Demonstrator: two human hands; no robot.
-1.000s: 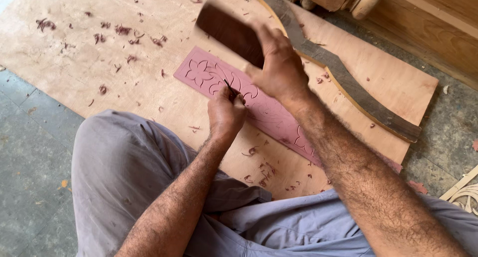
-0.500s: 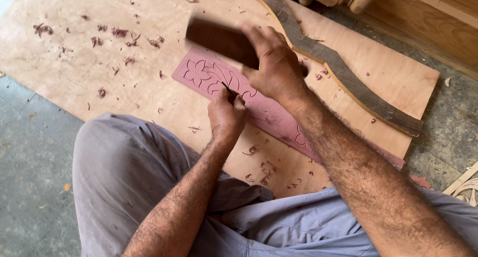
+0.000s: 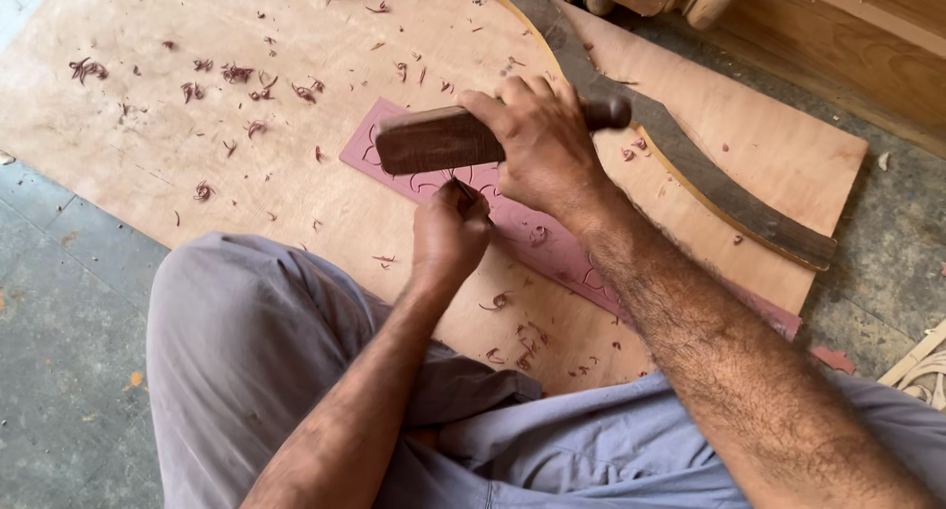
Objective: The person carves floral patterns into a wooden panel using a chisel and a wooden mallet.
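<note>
The right hand (image 3: 537, 144) is closed around a dark wooden mallet (image 3: 443, 139), its long axis running from 9 to 3 o'clock, head toward 9. Just below, the left hand (image 3: 448, 235) is fisted on a thin chisel (image 3: 463, 189) touching the reddish carved strip (image 3: 552, 243). The strip runs 10 to 4 o'clock across the plywood sheet (image 3: 197, 135), which lies open toward 9 o'clock, littered with shavings (image 3: 236, 73). A dark curved cutout (image 3: 729, 194) borders 3 o'clock.

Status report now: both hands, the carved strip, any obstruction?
Right hand grips dark wooden mallet. Left hand holds thin chisel on reddish carved strip. Only shavings around.
</note>
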